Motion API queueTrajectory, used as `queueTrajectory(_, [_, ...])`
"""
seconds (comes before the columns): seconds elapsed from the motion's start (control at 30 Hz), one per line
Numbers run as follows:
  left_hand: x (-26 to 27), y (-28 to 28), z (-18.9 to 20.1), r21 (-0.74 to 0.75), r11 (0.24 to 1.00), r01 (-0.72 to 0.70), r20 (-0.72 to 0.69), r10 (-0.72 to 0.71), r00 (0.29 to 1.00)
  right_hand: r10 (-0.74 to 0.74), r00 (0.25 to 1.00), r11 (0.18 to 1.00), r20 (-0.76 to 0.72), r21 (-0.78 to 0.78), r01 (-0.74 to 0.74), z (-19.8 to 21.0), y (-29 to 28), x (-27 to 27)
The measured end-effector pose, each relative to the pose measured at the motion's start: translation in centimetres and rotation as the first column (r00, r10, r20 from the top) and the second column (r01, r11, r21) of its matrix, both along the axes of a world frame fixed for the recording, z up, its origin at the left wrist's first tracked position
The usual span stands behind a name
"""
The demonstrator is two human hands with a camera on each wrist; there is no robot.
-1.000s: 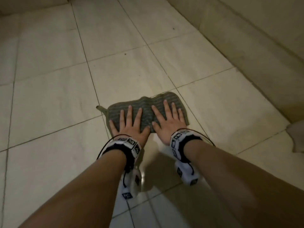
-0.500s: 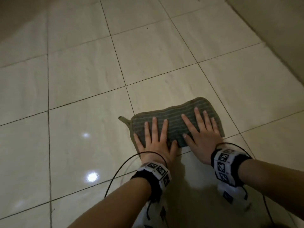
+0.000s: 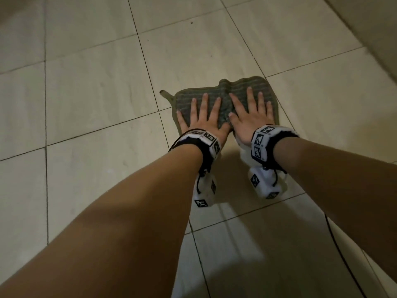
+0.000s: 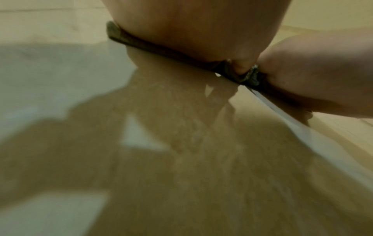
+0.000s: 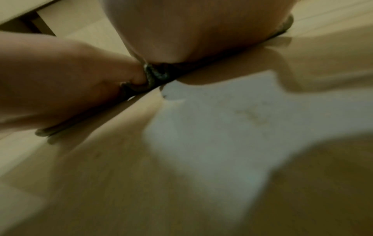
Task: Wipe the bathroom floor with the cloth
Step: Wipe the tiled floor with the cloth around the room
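Currently both hands, left [image 3: 203,117] and right [image 3: 250,114], press flat with fingers spread on the cloth [image 3: 236,88], gripping nothing. Soft, bunches mid-floor [image 3: 96,82]; likely best pinched by an edge.

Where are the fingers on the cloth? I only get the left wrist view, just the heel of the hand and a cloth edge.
Observer: The left hand lies flat, with its fingers straight and spread on top of the striped grey-green cloth.
Operator: And the right hand's fingers?
Observer: The right hand is the same: flat, fingers spread, pointing away from the person.
Operator: What lies ahead of the cloth?
Observer: Pale floor tiles, and a wall off to the right.
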State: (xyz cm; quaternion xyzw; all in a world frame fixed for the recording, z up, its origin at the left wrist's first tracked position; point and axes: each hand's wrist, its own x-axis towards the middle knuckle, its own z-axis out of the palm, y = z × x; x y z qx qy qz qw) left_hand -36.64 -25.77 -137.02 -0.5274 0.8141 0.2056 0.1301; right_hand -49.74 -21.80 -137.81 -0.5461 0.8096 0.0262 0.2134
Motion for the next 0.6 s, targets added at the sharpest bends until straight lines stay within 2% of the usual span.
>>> queueTrajectory(0.17, [1.3,2.2,-0.3,-0.038,0.999,-0.006,0.004,0.006,1.000,0.029,1.000,1.000,-0.008,-0.007,-0.029,0.0,2.9,-0.2])
queueTrajectory(0.3, [3.0,8.4,0.3,0.048,0.998,-0.042,0.007,0.042,0.999,0.042,0.999,0.999,0.021,-0.020,-0.041,0.3,9.6,0.1])
queueTrajectory(0.4, [4.6,14.1,0.9,0.103,0.995,0.011,0.022,-0.014,1.000,0.064,0.998,0.997,-0.016,-0.029,-0.065,0.5,14.3,1.6])
queueTrajectory(0.47, [5.3,15.7,1.0,0.083,0.994,0.066,0.049,-0.070,0.996,0.076,0.996,0.997,-0.048,-0.013,-0.077,0.7,14.9,2.0])
queueTrajectory(0.6, [4.3,13.6,1.1,0.040,0.995,0.090,0.061,-0.092,0.994,-0.016,0.999,1.000,0.027,-0.010,0.017,1.5,13.1,2.4])
